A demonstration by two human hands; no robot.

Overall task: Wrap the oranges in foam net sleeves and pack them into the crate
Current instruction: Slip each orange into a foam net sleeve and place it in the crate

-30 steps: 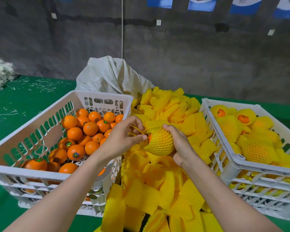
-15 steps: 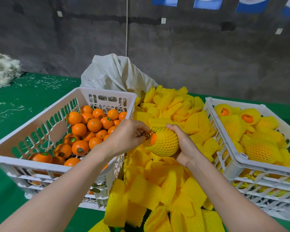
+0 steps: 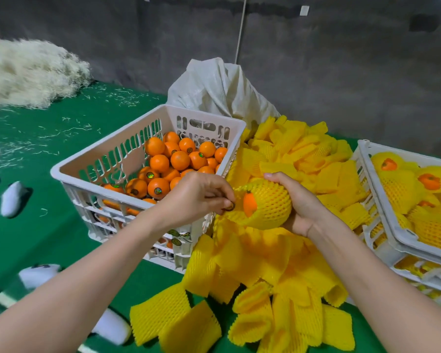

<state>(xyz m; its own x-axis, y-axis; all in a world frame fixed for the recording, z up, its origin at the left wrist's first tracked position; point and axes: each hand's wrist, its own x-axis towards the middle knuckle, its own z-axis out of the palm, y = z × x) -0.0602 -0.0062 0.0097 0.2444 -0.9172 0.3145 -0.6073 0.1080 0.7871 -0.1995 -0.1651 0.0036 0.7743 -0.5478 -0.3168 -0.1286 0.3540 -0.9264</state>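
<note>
The right hand (image 3: 301, 205) is in the middle of the frame. Its fingers curl around an orange (image 3: 250, 203) that sits inside a yellow foam net sleeve (image 3: 271, 206). The sleeve is soft and bumpy, with little holes all over like a net. It is stretched round over the fruit. Smooth orange skin peeks out at the open left end.

The left hand (image 3: 199, 197) is just left of that open end. Its fingers are curled, and the tips pinch a small round thing (image 3: 230, 206), dark with a gold edge, right at the sleeve's rim.

Under both hands lies a big pile of sleeves (image 3: 278, 263), flat and yellow. It fills the middle and the bottom of the frame.

Left of the middle stands a white plastic crate (image 3: 127, 141) with slots in its walls. It holds shiny bare oranges (image 3: 180, 160), many with small round stickers. The left wrist crosses in front of its near right corner.

At the right edge is a second white crate (image 3: 397, 238). It holds wrapped oranges (image 3: 402, 189) in yellow nets and is stacked on another crate.

A crumpled white sack (image 3: 219, 90) stands behind the pile. A fluffy heap of pale strings (image 3: 28, 72) fills the upper left. The cover on the table (image 3: 49, 225) is green, with loose strings and white lumps (image 3: 12, 198) on it.
</note>
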